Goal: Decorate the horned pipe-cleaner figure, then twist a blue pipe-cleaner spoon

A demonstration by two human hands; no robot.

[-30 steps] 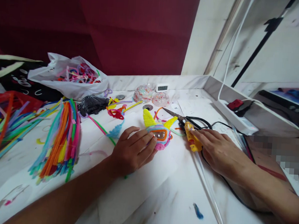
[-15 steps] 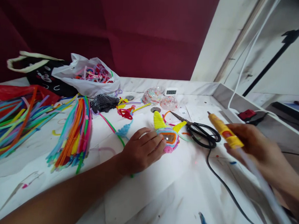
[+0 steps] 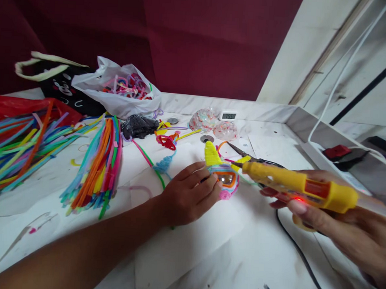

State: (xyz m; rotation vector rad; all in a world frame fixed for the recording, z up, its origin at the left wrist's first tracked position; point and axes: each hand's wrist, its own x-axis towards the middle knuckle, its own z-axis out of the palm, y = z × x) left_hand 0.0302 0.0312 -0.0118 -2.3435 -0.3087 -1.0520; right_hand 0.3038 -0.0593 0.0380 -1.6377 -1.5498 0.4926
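Note:
My left hand (image 3: 187, 196) rests on the white table with its fingers curled against a small pipe-cleaner figure (image 3: 223, 174) that has yellow ears and an orange-framed face. My right hand (image 3: 338, 227) grips a yellow glue gun (image 3: 300, 186) with a red light lit on its underside. The gun lies almost level above the table, its nozzle pointing left and nearly touching the figure's right ear. A black cord (image 3: 303, 260) trails from it across the table.
Bundles of coloured pipe cleaners (image 3: 96, 167) lie at the left. A white plastic bag (image 3: 117, 92) and a black bag (image 3: 59, 88) stand at the back. Black scissors (image 3: 244, 154) lie behind the figure. A small digital clock (image 3: 228, 116) and a power strip (image 3: 339, 155) sit at the right.
My right hand has lifted the glue gun off the table, turned it and brought its nozzle left to the figure. My left hand has stayed on the figure.

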